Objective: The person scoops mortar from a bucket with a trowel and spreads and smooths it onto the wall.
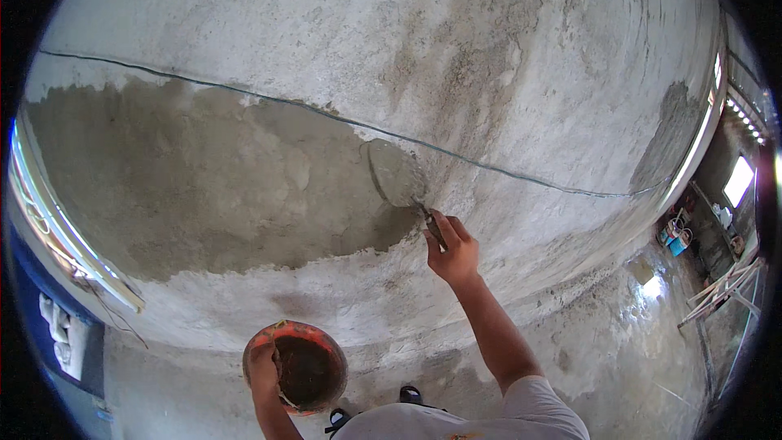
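Observation:
My right hand [452, 248] is closed on the dark handle of a trowel [393, 173], whose blade lies against a broad patch of wet grey plaster [204, 179] on the pale, rough wall [529, 49], near that patch's right end. In my left hand [265, 371] is the rim of an orange bucket [326, 342], held at the lower middle of the view, with dark wet material inside it. A thin cable [456, 155] runs across the wall just above the plastered patch.
My sandalled feet [409, 393] stand on the grey concrete floor [179, 383]. Light-coloured strips [106, 277] run down the left edge of the wall. At the right are several small containers [676, 240], a wooden frame [729, 285] and a bright window [740, 181]. White bundles [61, 330] show at lower left.

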A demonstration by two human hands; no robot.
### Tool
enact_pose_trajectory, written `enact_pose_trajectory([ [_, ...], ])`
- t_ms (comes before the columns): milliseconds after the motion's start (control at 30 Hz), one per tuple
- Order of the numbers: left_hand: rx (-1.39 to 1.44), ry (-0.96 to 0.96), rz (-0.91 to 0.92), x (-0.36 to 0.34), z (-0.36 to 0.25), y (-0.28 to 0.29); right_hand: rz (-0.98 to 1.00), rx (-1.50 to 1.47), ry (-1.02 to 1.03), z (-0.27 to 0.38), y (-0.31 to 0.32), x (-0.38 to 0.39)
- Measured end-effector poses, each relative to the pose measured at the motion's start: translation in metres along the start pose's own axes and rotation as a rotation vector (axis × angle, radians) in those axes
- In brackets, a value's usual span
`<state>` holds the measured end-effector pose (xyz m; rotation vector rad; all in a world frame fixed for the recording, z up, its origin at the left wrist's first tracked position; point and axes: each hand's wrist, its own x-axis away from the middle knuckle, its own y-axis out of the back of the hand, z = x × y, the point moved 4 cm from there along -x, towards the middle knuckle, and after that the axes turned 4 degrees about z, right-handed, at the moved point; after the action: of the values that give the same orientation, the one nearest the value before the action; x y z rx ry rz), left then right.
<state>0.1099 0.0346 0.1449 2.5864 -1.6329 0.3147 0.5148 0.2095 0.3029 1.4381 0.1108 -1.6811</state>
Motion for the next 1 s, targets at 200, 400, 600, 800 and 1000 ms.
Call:
enact_pose_trajectory([
  [200, 0.117, -0.06, 0.06, -0.017, 0.023, 0.0, 0.335, 0.046, 0.059, -0.021, -0.008, 0.039],
  [400, -0.025, 0.049, 0.096, -0.004, -0.001, -0.011, 0.062, 0.026, 0.006, -0.032, 0.017, 0.054],
  [600, 0.034, 0.037, 0.107, -0.011, 0.01, -0.02, 0.025, 0.225, -0.04, -0.051, -0.011, 0.05],
  [800, 0.047, 0.116, 0.093, 0.002, 0.0, -0.013, 0.032, 0.179, -0.198, -0.059, -0.009, 0.107],
  [1000, 0.027, 0.13, 0.019, 0.008, 0.009, 0.001, -0.058, 0.0, -0.161, -0.043, 0.012, 0.106],
])
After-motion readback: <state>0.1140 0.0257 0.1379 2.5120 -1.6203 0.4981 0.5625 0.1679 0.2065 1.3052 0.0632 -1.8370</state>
